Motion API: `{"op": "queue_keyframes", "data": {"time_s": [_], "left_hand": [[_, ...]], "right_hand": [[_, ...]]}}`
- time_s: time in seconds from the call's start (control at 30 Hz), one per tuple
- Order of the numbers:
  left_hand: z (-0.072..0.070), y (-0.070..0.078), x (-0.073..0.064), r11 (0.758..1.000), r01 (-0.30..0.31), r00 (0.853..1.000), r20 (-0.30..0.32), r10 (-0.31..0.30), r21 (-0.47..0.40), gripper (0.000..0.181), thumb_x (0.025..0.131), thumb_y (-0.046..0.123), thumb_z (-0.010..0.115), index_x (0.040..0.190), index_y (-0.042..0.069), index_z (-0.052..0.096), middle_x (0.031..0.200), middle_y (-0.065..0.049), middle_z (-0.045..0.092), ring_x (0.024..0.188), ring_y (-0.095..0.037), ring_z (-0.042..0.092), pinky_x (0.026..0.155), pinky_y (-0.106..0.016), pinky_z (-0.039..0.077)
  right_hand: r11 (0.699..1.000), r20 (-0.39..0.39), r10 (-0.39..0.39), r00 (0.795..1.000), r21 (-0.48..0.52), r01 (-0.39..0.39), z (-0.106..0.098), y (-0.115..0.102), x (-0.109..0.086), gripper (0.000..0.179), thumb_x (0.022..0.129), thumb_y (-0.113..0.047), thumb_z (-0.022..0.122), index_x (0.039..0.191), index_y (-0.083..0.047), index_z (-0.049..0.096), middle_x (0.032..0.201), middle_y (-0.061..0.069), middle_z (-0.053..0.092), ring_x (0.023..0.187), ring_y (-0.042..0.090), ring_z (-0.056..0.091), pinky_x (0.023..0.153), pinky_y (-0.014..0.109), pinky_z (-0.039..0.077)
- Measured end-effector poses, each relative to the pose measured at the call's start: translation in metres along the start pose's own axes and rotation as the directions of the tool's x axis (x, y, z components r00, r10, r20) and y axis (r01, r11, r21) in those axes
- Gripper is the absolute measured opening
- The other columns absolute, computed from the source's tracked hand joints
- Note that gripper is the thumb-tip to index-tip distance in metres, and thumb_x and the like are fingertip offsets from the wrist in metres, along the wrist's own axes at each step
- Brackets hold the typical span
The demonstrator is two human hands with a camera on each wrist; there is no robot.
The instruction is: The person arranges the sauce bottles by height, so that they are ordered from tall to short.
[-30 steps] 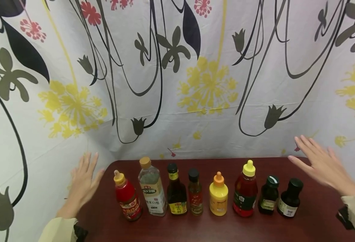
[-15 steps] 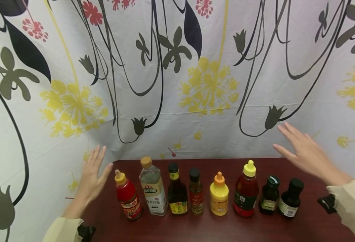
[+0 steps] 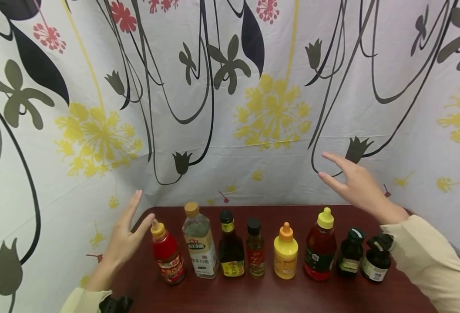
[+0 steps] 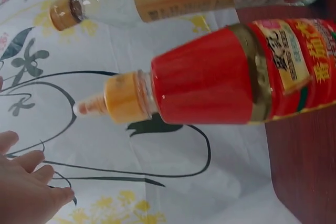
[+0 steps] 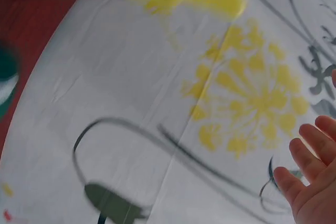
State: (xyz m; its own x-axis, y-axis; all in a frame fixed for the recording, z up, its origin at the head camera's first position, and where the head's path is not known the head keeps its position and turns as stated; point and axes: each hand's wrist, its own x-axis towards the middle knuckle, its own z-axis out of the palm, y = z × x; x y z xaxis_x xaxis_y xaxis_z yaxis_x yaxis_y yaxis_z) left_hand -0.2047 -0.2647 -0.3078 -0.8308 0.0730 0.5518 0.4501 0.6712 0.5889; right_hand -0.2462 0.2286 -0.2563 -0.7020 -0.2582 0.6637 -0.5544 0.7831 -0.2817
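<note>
Nearest, the right sleeve (image 3: pixel 425 261) crosses toward the row, its wrist camera (image 3: pixel 380 241) hiding the cap of the end bottle (image 3: pixel 375 264). The right hand (image 3: pixel 357 184) is raised above the row's right half, its grip apart and holding nothing; the left hand (image 3: pixel 123 237) is likewise apart, its thumb near the red bottle (image 3: pixel 169 257) but clear of its nozzle. That bottle stands upright at the row's left end, just beside the clear bottle (image 3: pixel 201 256); the yellow-capped bottle (image 3: pixel 319 258) stands right of the yellow bottle (image 3: pixel 286 257). An inward swing of the left thumb could catch the nozzle and tip the red bottle into its neighbour. Lowering the right wrist could knock the end bottle; I cannot tell the gap there. The table (image 3: pixel 261 300) is dark red-brown and smooth, with a faint sheen. Behind it and along the left hangs a creased white cloth (image 3: pixel 202 191) printed with flowers and vines.
</note>
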Motion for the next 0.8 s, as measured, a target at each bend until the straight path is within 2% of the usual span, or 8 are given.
{"op": "queue_keyframes", "data": {"time_s": [0.2,0.33,0.43,0.57,0.67,0.8], "left_hand": [[0.002,0.003,-0.006,0.996,0.052,0.998,0.048,-0.048,-0.077,0.059,0.089,0.024,0.054,0.139,0.035,0.023,0.145,0.005,0.016,0.132,-0.022,0.014,0.097,-0.058,0.017],[0.005,0.002,-0.011,0.989,0.078,0.996,0.046,-0.072,-0.128,0.058,0.088,0.021,0.055,0.138,0.031,0.028,0.144,0.002,0.022,0.131,-0.018,0.018,0.100,-0.050,0.020],[0.007,-0.002,-0.016,0.980,0.108,0.994,0.033,-0.104,-0.166,0.055,0.089,0.020,0.055,0.138,0.027,0.031,0.142,-0.001,0.026,0.130,-0.014,0.021,0.103,-0.032,0.022],[0.010,-0.006,-0.020,0.967,0.123,0.992,-0.005,-0.128,-0.222,0.051,0.088,0.017,0.055,0.136,0.018,0.036,0.138,-0.005,0.034,0.124,-0.006,0.029,0.096,-0.012,0.026],[0.013,-0.008,-0.020,0.960,0.126,0.989,-0.047,-0.142,-0.248,0.048,0.088,0.015,0.056,0.133,0.009,0.041,0.131,-0.007,0.042,0.116,-0.001,0.038,0.091,-0.011,0.031],[0.020,-0.014,-0.021,0.949,0.165,0.978,-0.084,-0.193,-0.268,0.044,0.087,0.015,0.057,0.128,0.005,0.044,0.123,-0.007,0.048,0.107,-0.002,0.045,0.086,-0.012,0.036]], "right_hand": [[0.990,0.003,-0.053,0.999,0.133,0.052,0.021,-0.024,0.018,0.044,0.088,-0.022,0.056,0.127,-0.004,0.047,0.122,0.017,0.050,0.109,0.033,0.047,0.086,0.051,0.037],[0.974,0.036,-0.101,0.994,0.208,0.092,0.038,-0.040,0.027,0.040,0.088,-0.021,0.056,0.124,-0.003,0.049,0.119,0.015,0.053,0.103,0.029,0.053,0.085,0.046,0.040],[0.957,0.076,-0.137,0.988,0.269,0.112,0.049,-0.053,0.032,0.040,0.088,-0.022,0.056,0.124,-0.005,0.049,0.120,0.013,0.053,0.101,0.026,0.054,0.085,0.043,0.042],[0.936,0.113,-0.182,0.977,0.325,0.136,0.064,-0.069,0.038,0.040,0.089,-0.022,0.055,0.124,-0.007,0.049,0.120,0.010,0.053,0.099,0.023,0.056,0.085,0.041,0.043],[0.920,0.129,-0.217,0.968,0.360,0.158,0.075,-0.081,0.042,0.040,0.089,-0.021,0.055,0.125,-0.007,0.048,0.119,0.010,0.053,0.096,0.022,0.058,0.084,0.040,0.044],[0.897,0.155,-0.259,0.953,0.404,0.178,0.091,-0.096,0.046,0.041,0.088,-0.018,0.056,0.126,-0.006,0.047,0.119,0.011,0.053,0.095,0.021,0.058,0.083,0.039,0.045]]}}
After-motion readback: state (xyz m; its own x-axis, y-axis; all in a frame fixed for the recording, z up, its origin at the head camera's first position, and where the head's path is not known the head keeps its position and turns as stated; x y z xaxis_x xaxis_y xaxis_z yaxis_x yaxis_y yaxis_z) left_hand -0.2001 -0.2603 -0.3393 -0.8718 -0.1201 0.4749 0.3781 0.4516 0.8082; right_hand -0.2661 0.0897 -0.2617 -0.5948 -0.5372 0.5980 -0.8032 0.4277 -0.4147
